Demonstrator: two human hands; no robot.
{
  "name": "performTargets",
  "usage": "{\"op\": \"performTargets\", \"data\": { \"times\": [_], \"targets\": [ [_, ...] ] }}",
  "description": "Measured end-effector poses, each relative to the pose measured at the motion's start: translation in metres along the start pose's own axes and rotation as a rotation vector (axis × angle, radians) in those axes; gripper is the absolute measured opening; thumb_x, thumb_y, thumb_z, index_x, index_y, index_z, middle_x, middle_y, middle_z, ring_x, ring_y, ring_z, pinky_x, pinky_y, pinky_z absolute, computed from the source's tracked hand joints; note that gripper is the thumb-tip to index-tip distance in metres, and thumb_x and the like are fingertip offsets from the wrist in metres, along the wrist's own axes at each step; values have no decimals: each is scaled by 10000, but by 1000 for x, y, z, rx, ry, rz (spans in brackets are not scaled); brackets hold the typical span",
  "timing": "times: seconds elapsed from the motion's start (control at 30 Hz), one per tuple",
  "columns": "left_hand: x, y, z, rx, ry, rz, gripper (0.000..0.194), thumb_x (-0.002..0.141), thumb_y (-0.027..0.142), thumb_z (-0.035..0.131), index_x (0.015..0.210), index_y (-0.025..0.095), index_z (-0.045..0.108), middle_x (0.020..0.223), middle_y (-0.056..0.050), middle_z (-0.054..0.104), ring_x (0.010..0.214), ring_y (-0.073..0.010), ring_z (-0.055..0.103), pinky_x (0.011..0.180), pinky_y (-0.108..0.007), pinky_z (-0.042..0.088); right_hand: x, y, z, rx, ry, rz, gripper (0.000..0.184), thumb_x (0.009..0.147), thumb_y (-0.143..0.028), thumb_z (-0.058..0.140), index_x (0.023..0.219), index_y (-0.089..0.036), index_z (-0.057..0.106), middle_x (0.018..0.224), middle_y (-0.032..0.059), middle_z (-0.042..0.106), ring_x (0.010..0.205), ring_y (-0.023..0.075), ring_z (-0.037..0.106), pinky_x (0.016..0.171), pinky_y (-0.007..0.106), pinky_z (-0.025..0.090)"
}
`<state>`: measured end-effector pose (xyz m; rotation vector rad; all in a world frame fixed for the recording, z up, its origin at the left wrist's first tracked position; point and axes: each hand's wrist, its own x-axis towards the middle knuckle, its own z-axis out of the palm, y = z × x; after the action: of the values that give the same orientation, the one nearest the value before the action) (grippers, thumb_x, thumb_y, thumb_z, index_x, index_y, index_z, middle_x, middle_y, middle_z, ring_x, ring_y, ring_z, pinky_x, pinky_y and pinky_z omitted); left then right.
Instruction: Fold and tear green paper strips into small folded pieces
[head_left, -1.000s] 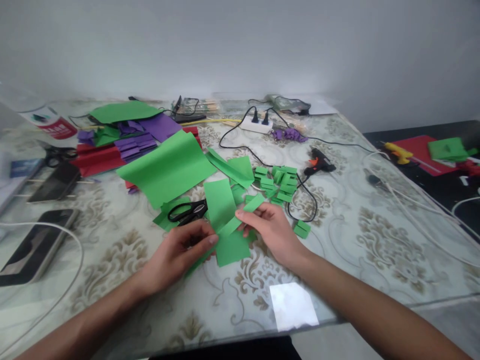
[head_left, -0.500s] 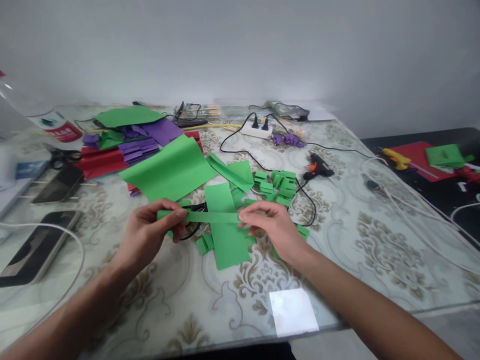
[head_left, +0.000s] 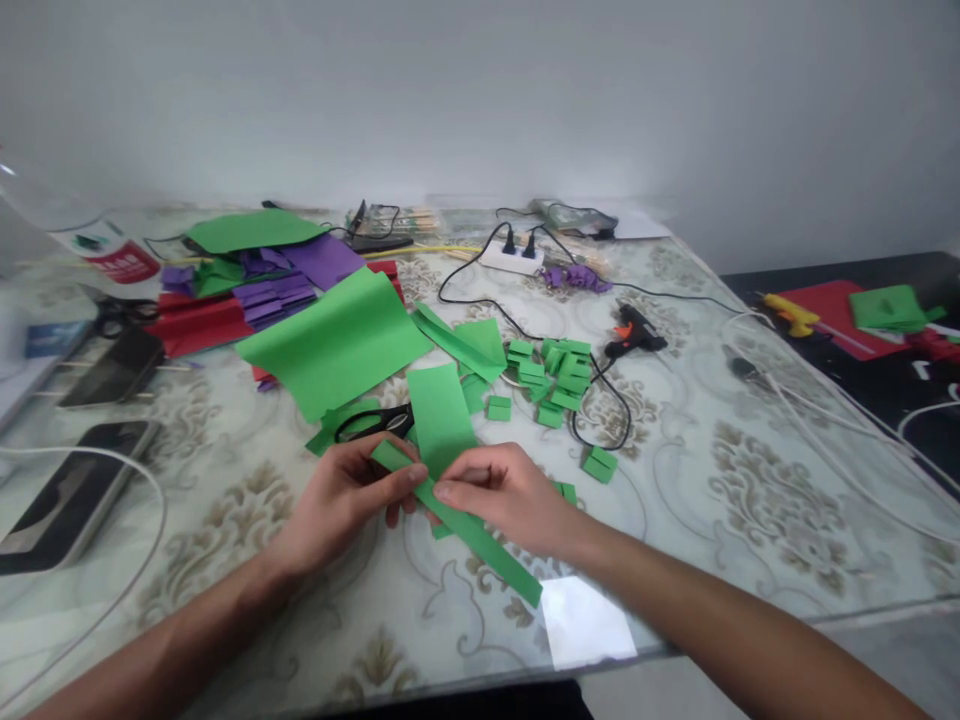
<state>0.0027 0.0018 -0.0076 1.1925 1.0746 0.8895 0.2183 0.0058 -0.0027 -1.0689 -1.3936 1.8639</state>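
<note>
Between both hands a narrow green paper strip (head_left: pixel 495 553) slants from upper left to lower right. My left hand (head_left: pixel 352 488) pinches it near its upper end, thumb on top. Close beside it, my right hand (head_left: pixel 514 497) grips the strip at about its middle, with thumb and fingers together. Under the strip lies a wider green paper piece (head_left: pixel 441 405), partly covered by the hands. Black-handled scissors (head_left: pixel 375 422) rest just beyond my left hand, their blades hidden under paper. Several small folded green pieces (head_left: pixel 551 375) are heaped beyond my right hand.
A large green sheet (head_left: pixel 337 340) and red and purple papers (head_left: pixel 276 300) spread at the left back. A black glue gun (head_left: pixel 634 330) and a white power strip (head_left: pixel 511 257) with cables stand behind. A phone (head_left: pixel 79 495) lies left; a white square (head_left: pixel 587 620) is near the front edge.
The strip, held level before, has come lower and nearer and now slants down to the right. My hands have moved closer together. The scissors and some small green pieces are more exposed.
</note>
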Motion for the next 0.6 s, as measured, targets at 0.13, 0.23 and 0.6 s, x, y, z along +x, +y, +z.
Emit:
{"op": "performTargets", "data": {
  "times": [0.13, 0.23, 0.6],
  "targets": [
    [-1, -5, 0, -29, -10, -18, 217, 831, 352, 855, 765, 159, 780, 578, -2, 695, 483, -106, 594, 464, -182, 502, -2, 6, 3, -89, 77, -109, 214, 871, -356, 776, 830, -147, 773, 761, 44, 751, 665, 144, 629, 614, 256, 455],
    [-2, -6, 0, -12, -1, -16, 234, 820, 340, 860, 694, 157, 787, 565, -9, 693, 472, -95, 572, 468, -181, 495, -4, 7, 5, -104, 98, -131, 238, 894, -397, 770, 859, -161, 766, 829, 59, 782, 732, 168, 692, 680, 274, 527],
    [0, 2, -4, -3, 13, 23, 236, 848, 368, 844, 749, 158, 808, 639, -43, 753, 503, -116, 618, 466, -191, 522, -4, -3, -2, 129, -211, 87, 433, 1009, -544, 592, 987, -145, 760, 941, 105, 807, 552, 87, 619, 474, 198, 399]
  ]
}}
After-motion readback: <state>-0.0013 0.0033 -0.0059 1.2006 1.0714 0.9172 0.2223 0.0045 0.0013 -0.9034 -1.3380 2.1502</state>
